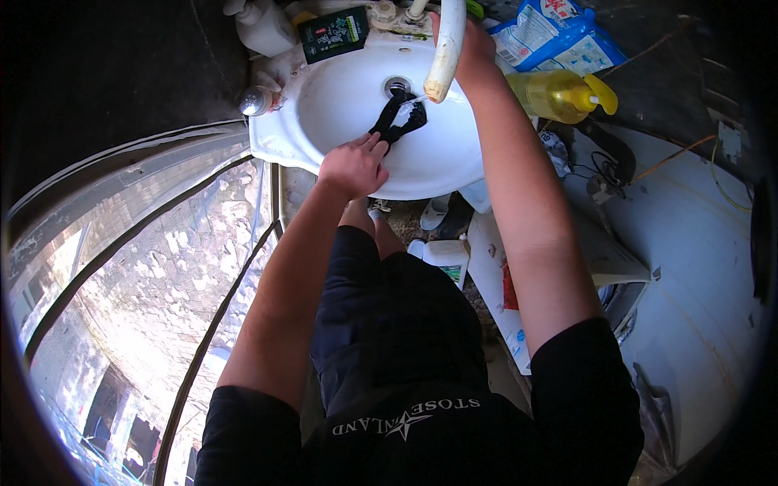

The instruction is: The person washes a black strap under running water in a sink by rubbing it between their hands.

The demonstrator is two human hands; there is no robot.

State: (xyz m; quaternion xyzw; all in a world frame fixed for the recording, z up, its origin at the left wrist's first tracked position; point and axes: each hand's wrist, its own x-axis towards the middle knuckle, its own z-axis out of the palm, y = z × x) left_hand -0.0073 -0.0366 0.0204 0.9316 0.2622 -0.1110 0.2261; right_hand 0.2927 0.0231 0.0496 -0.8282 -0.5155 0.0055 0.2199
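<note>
A narrow black cloth (384,119), like a sock, lies in the white washbasin (340,97), its far end next to the metal drain (397,86). My left hand (357,163) grips its near end over the basin's front rim. A white pipe spout (447,58) hangs over the basin, and a thin stream of water runs from it onto the cloth. My right hand (473,51) is at the back of the basin, beside the spout and close to the tap fittings (416,11). The spout hides part of its fingers, so its grip does not show.
On the basin's back ledge are a white pump bottle (264,27) and a dark green sachet (333,34). A yellow pump bottle (550,96) lies to the right near a blue plastic packet (556,36). A white jug (447,255) stands below, and a mesh screen (176,255) is at left.
</note>
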